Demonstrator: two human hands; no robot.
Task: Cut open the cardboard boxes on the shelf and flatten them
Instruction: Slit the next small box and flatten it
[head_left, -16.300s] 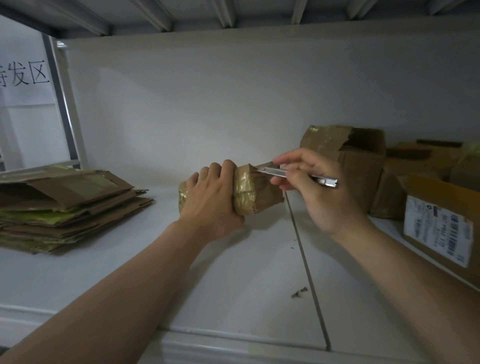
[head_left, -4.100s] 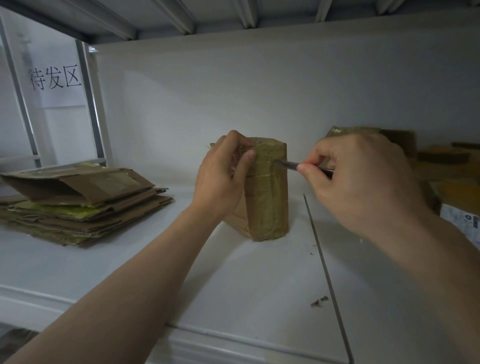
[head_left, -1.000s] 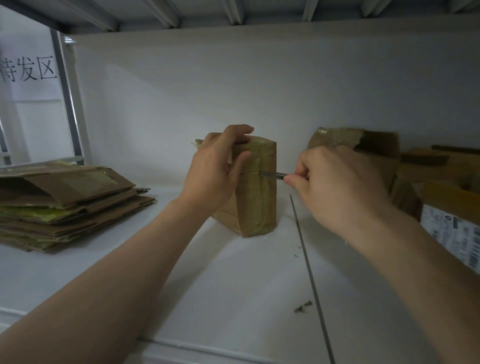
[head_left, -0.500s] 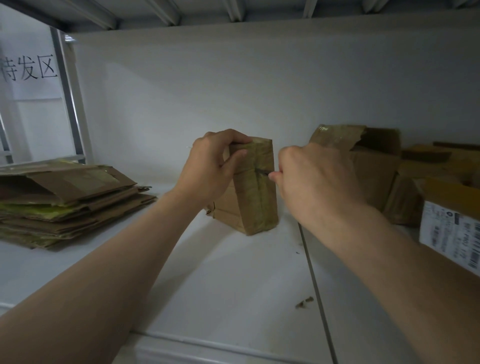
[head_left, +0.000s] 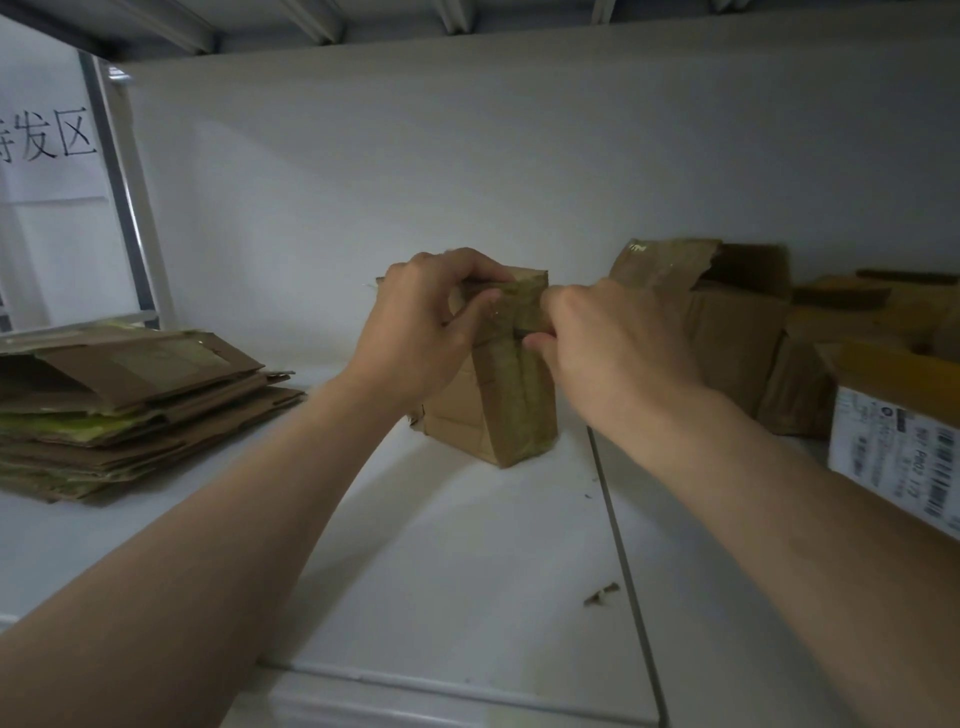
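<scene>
As left hand (head_left: 415, 332) grips one box (head_left: 511, 415), right hand (head_left: 613, 353) pinching one knife (head_left: 518, 329).

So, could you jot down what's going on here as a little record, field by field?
Place: white shelf
Left hand: grips the top of the small taped box, which stands on end
Right hand: fingers curled round a knife, mostly hidden, its tip at the box's tape seam
Done pile: flattened cardboard, on the left
Waiting: open box and labelled box, on the right
</scene>
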